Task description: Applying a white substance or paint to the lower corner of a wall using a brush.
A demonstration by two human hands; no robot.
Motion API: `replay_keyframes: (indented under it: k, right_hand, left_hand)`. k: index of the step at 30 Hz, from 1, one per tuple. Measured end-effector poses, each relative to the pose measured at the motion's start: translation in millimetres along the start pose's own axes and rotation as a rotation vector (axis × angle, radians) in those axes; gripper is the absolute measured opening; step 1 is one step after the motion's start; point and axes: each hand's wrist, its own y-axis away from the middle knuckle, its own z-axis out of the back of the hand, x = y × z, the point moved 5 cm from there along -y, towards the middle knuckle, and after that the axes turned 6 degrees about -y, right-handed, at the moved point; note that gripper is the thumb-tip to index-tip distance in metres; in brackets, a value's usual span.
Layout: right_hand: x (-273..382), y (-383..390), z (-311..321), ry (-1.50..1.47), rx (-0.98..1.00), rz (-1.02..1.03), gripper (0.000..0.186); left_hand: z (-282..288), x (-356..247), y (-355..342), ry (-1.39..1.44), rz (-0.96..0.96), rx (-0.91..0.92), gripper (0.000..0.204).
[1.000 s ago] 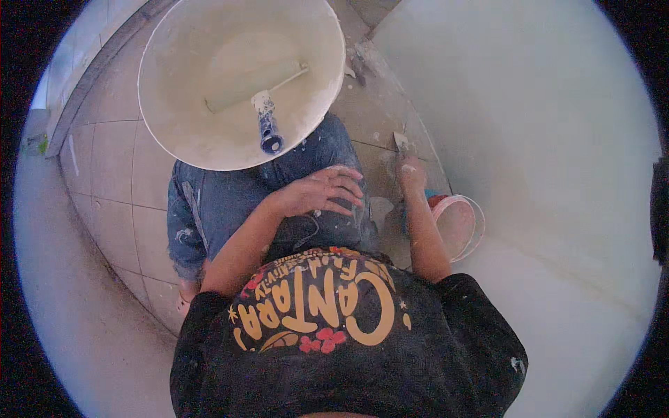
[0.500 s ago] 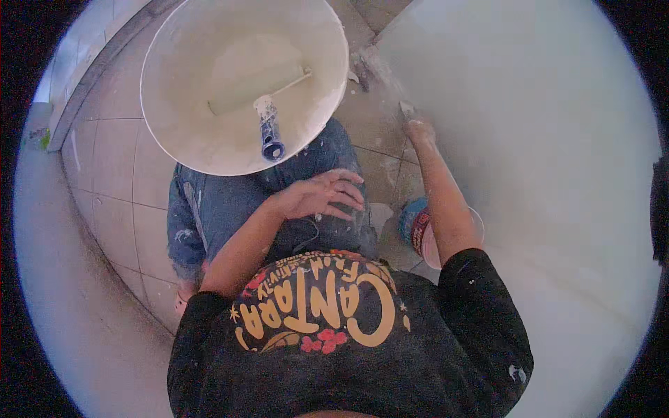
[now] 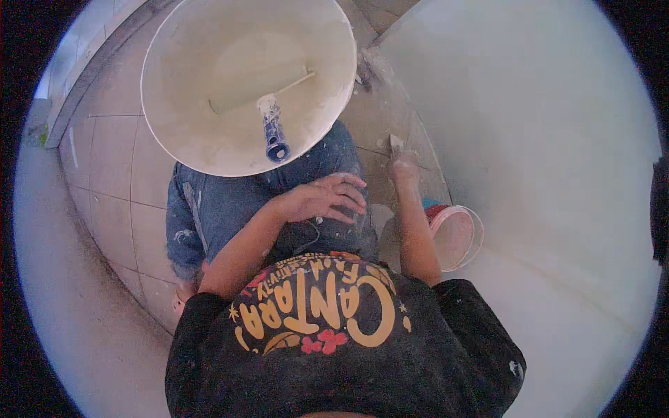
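Observation:
My right hand (image 3: pixel 403 169), dusted white, is closed on a putty knife (image 3: pixel 396 142) whose pale blade points away from me. It hangs above the tiles, a short way left of the wall (image 3: pixel 536 132). My left hand (image 3: pixel 326 197) rests on my right thigh, fingers loosely spread, holding nothing. Beyond my knees stands a large white bucket (image 3: pixel 171 132) with pale residue inside. A paint roller (image 3: pixel 273 132) with a blue handle lies in it, its long pale sleeve toward the bottom.
Beside my right forearm is a small bucket (image 3: pixel 456 240) with a pinkish inside and a thin wire handle. Beige floor tiles (image 3: pixel 115 160) run to a curved-looking ledge (image 3: pixel 104 56) at the far left. White debris lies along the wall's foot.
My right hand with the putty knife has drawn back from the wall's foot, leftward and toward me. More of the small bucket now shows. My left hand stays on my thigh.

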Motion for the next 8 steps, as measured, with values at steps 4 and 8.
replay_keyframes:
  k: [4,8]
  right_hand:
    - [-25,-44,18,0.030,-0.116,0.041,0.031]
    - [-85,-113,-11,0.205,0.174,0.059,0.052]
  left_hand:
    - [-2,0,0,-0.043,-0.007,-0.010,0.075]
    - [-3,-2,-1,-0.155,0.029,-0.001,0.076]
